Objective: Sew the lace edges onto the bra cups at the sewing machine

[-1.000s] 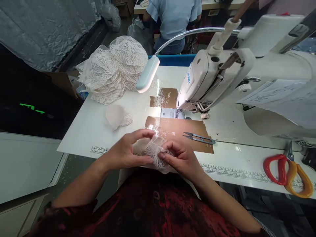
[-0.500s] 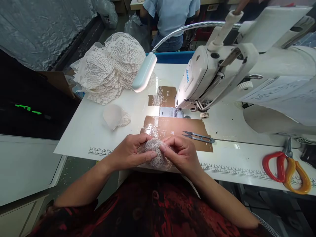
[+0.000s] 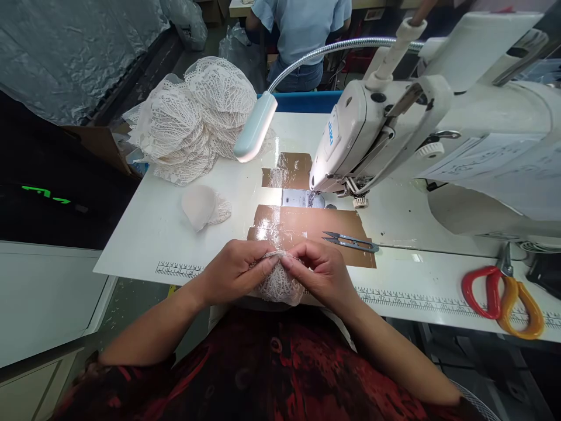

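A white lace cup point(image 3: 281, 283) hangs at the table's front edge, pinched along its upper edge by both hands. My left hand point(image 3: 236, 270) grips that edge from the left, thumb and fingers closed. From the right, my right hand point(image 3: 322, 268) pinches the same edge close beside the left thumb. The lace bulges below the fingertips toward my lap. Beyond my left hand lies a smooth pale cup point(image 3: 199, 206) with a bit of lace under it. Thread snips point(image 3: 350, 241) rest past my right hand on brown tape point(image 3: 315, 219).
A white sewing machine point(image 3: 350, 134) stands at the right rear, its needle over the metal plate point(image 3: 295, 199). A lamp point(image 3: 256, 126) hangs left of it. Lace pieces point(image 3: 193, 120) are piled back left. Red-and-orange scissors point(image 3: 504, 298) lie right. A person point(image 3: 300, 35) sits beyond.
The left thumb has shifted up to the lace's top edge, and the edge is now drawn together between both hands. More of the cup's rounded side shows below the fingers.
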The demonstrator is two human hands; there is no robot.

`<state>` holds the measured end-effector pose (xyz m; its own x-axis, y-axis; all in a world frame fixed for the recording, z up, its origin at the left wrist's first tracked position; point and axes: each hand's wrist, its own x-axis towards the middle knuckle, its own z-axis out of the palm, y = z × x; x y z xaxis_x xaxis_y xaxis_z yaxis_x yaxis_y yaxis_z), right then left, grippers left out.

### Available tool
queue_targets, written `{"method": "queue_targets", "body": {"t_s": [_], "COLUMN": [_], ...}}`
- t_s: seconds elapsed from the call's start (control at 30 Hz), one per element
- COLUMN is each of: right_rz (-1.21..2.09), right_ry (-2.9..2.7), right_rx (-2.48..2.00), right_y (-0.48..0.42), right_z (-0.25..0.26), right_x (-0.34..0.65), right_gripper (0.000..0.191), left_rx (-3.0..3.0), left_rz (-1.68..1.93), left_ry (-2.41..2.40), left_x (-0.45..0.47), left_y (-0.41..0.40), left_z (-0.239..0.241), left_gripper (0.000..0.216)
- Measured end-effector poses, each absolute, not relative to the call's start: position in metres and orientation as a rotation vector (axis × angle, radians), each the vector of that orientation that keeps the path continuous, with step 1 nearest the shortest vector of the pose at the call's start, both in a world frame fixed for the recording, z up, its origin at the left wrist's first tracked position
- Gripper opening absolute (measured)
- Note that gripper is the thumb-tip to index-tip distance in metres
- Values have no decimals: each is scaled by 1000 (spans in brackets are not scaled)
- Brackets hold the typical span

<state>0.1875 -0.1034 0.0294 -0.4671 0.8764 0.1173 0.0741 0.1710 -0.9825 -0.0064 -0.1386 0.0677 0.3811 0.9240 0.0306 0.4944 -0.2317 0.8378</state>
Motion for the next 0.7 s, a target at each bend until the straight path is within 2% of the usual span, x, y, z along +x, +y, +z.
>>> {"method": "queue_targets", "body": {"t_s": [0.07,0.13,0.27,0.6,0.7], "right_rz": [1470,1546,1509,1582,1635], "right_ry": [-1643,-1605,-1742,-1684,-1628], "right_rx": [-877,-845,-850,-889,-924], "right_y": [-100,-97,-94,-93,-89], "right_z": [29,30,36,46,45], "right_x": [190,191,193,205,203], "right_gripper": [14,19,19,21,23], "left_rx": [1817,1774,1681,1573,1393], "left_rz": [716,721,705,709,769], "left_ry": [1219,1212,1165,987,1027], "left_x": [-5,-3,2,2,12], "left_y": [-138,-138,-133,-118,-115], "left_z": [65,63,61,71,61], "left_gripper": [29,30,33,14,18]}}
